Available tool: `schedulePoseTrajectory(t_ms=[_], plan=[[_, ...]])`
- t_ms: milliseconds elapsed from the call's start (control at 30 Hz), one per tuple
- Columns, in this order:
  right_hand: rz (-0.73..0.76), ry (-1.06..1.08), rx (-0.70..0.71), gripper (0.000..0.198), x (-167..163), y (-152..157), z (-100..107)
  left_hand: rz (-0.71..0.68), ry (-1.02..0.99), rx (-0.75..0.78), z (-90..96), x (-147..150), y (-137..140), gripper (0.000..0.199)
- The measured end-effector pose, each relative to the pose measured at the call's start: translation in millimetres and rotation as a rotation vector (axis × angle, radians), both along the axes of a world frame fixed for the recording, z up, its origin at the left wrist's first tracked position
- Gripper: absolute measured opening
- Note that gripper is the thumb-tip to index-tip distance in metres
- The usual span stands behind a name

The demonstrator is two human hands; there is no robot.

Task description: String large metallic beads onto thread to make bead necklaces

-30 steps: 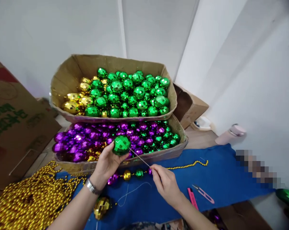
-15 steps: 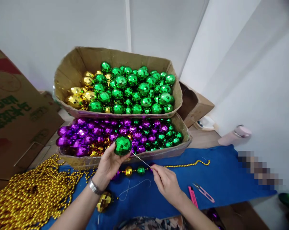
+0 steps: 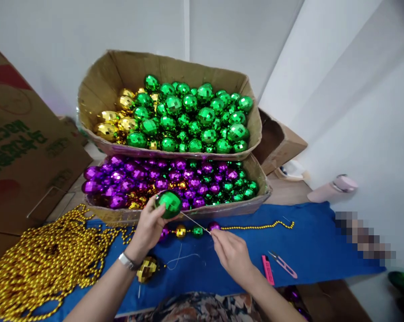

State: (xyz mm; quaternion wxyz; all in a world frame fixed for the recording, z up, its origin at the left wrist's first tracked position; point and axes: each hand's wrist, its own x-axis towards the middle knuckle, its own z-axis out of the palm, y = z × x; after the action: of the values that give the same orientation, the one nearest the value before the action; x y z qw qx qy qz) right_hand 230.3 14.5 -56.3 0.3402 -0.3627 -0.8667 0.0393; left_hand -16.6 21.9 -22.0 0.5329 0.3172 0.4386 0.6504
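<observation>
My left hand [image 3: 150, 228], a silver watch at its wrist, grips a shiny green faceted ball [image 3: 170, 205] just in front of the lower box. A thin needle [image 3: 195, 222] is pinched in my right hand [image 3: 232, 255]; its far end meets the ball's right side, and whether it goes inside cannot be seen. Behind the hands lies a string with a gold ball [image 3: 181, 231], a small green ball [image 3: 198, 231] and purple balls [image 3: 214, 226]. Below my left wrist rests a larger gold ball [image 3: 147, 269], with loose thread [image 3: 180, 259] beside it.
Two open cardboard boxes hold balls: green and gold in the upper one [image 3: 175, 62], mostly purple and green in the lower [image 3: 115, 219]. Gold bead strands [image 3: 54, 255] heap at left. A pink cutter [image 3: 268, 270], thread snips [image 3: 282, 264] and blue cloth [image 3: 316, 241] are at right.
The green ball has turned in my left hand, whose thumb now lies across its front. My right hand stays almost in place with the needle. The whole view has shifted slightly.
</observation>
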Motion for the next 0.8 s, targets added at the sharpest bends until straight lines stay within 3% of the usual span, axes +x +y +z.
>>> schedulePoseTrajectory(t_ms=[100,333,533,800], plan=[[0.003,-0.039,0.061,0.023,-7,-3,3,-0.062,0.117,0.021,-4.5,13,-8,0.058],[0.03,0.088,-0.087,0.019,-13,-4,-6,-0.154,0.031,-0.048,-15.9,35,-22,0.059],[0.023,0.054,-0.054,0.019,-14,-6,-14,-0.066,0.129,-0.002,-19.8,36,-30,0.059],[0.093,0.1,-0.137,0.018,-18,-8,-20,-0.017,-0.018,-0.069,-25.4,35,-38,0.061]])
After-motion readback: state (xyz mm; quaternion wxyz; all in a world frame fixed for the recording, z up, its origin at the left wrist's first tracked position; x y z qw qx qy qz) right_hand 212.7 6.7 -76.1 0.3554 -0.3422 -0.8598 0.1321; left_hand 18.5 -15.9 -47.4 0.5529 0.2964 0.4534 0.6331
